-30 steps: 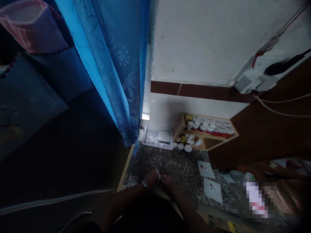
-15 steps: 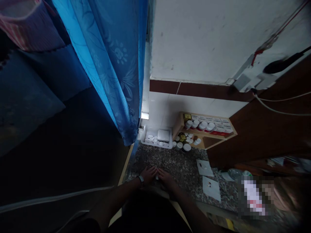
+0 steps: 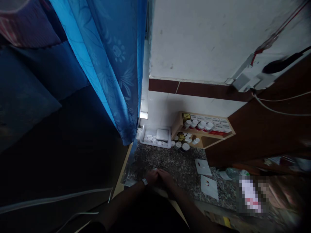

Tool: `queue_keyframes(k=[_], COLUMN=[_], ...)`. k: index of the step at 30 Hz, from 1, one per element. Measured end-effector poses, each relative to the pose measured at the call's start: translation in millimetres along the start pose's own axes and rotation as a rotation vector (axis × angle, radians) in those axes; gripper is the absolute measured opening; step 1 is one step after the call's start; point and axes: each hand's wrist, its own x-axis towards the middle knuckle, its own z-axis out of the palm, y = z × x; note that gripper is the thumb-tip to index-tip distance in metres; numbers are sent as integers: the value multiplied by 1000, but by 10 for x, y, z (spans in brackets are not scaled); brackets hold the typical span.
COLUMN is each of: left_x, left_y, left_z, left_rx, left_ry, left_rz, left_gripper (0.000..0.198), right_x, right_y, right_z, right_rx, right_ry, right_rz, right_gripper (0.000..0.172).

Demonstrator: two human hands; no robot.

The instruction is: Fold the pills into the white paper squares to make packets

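My left hand [image 3: 152, 177], with a pale band [image 3: 145, 182] at its wrist, is closed over the counter's front part. A small white piece [image 3: 155, 169] shows at its fingertips; too little of it is visible to tell its kind. My right hand [image 3: 166, 177] meets the left one, its fingers bent and pressed together at the same spot. What lies between its fingers is hidden. Both hands are dim, just above the dark speckled counter [image 3: 162, 158].
A white tray [image 3: 155, 145] holds small white pieces and a flat white box. Beside it, a wooden shelf [image 3: 206, 115] carries white-capped bottles and boxes. Two paper sheets [image 3: 209, 192] with small bits lie right, near a clear bottle [image 3: 232, 173]. A blue curtain [image 3: 116, 64] hangs left.
My left hand has gone from outstretched fingers to a closed grip. The white piece, earlier between the hands, now shows at the left fingertips. My right fingers have curled in.
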Motion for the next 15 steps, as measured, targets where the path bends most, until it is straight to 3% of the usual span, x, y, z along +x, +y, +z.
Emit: queue_keyframes(k=[3,7,15], left_x=[34,9,-66], left_y=[-35,-77,-174], left_z=[-54,-80,10], left_rx=[-8,24,36], left_ry=[-76,-121,-44], left_rz=[-71,-49,26], left_gripper=[25,28,32], right_x=[-46,-98,-95], right_y=[34,71,27], right_z=[51,111,222], right_rx=[-39,-137,-370], right_ry=[23,34,50], right_rz=[-4,-38,-106], right_gripper=[49,52,47])
